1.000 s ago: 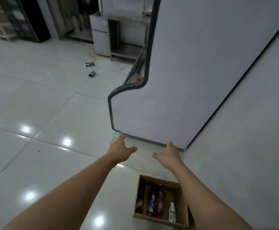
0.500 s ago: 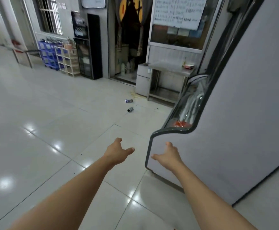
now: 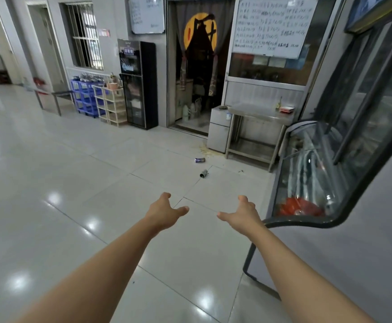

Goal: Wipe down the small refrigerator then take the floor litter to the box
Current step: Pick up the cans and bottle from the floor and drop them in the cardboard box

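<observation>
Two cans (image 3: 200,160) (image 3: 203,173) lie on floor (image 3: 73,183) ahead, near fridge (image 3: 218,129) beside steel table (image 3: 258,112). Left hand (image 3: 164,212), right hand (image 3: 243,214) spread, empty, probably reaching toward litter. Box not visible.

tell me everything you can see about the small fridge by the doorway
The small refrigerator is a low, pale grey two-door unit, a shorter door above a taller one, with a small label at the upper door's right edge. It stands upright on the floor, right of the curtained doorway and against the steel table's left end. Both doors look shut. Yellowish spill marks stain the tiles before it.
</observation>
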Demonstrator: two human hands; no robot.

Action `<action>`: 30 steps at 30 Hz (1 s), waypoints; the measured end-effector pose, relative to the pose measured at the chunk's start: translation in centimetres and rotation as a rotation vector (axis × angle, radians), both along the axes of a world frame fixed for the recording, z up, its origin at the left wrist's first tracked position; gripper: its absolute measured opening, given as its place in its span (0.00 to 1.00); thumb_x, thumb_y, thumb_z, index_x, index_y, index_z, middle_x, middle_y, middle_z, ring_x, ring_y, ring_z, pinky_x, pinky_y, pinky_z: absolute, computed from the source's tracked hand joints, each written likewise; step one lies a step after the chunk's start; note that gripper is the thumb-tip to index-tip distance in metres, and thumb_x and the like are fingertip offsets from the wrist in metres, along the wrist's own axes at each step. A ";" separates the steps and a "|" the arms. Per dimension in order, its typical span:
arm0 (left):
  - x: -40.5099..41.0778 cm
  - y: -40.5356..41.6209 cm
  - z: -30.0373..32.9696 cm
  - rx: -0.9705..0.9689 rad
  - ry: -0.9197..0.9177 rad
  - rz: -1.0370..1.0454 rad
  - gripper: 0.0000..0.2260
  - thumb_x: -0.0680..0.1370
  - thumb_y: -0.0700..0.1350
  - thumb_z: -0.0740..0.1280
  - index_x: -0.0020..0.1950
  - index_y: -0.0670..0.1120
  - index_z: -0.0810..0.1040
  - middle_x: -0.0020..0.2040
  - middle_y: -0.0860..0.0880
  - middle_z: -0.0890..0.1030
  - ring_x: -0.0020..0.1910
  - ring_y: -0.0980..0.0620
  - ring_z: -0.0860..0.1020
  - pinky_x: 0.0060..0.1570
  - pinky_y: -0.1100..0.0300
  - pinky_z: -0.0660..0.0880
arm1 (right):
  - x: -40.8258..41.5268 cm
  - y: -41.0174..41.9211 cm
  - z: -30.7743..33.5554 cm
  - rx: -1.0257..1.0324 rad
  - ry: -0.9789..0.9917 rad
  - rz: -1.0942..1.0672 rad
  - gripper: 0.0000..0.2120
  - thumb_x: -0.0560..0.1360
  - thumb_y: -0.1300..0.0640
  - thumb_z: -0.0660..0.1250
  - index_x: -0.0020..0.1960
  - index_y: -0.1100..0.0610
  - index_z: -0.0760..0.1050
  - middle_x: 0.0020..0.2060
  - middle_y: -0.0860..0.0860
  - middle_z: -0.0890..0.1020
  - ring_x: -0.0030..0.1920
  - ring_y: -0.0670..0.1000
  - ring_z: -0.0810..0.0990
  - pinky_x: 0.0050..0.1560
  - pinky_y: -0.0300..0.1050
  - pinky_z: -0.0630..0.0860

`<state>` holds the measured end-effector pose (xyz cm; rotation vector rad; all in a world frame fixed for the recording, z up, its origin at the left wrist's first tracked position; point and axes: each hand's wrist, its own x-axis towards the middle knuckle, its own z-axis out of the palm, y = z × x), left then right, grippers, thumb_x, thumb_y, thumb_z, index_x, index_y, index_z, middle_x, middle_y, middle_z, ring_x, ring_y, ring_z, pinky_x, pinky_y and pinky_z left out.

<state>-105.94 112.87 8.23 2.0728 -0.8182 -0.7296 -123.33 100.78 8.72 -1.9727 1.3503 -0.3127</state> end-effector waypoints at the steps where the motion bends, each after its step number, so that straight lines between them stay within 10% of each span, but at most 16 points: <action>1: 1.3 -0.7 -0.1 -0.001 0.004 0.000 0.35 0.73 0.56 0.69 0.74 0.46 0.58 0.70 0.43 0.68 0.66 0.44 0.70 0.62 0.51 0.70 | 1.4 -0.7 -0.1 0.002 -0.005 0.001 0.42 0.71 0.45 0.70 0.75 0.55 0.50 0.72 0.56 0.58 0.70 0.57 0.63 0.65 0.51 0.68; 30: 43.5 -45.4 -0.4 -0.005 -0.007 -0.104 0.35 0.73 0.56 0.69 0.74 0.47 0.57 0.71 0.43 0.67 0.66 0.44 0.69 0.58 0.54 0.69 | 43.6 -44.0 -0.8 -0.014 -0.008 -0.096 0.41 0.69 0.44 0.70 0.73 0.57 0.54 0.69 0.57 0.62 0.68 0.58 0.65 0.65 0.52 0.67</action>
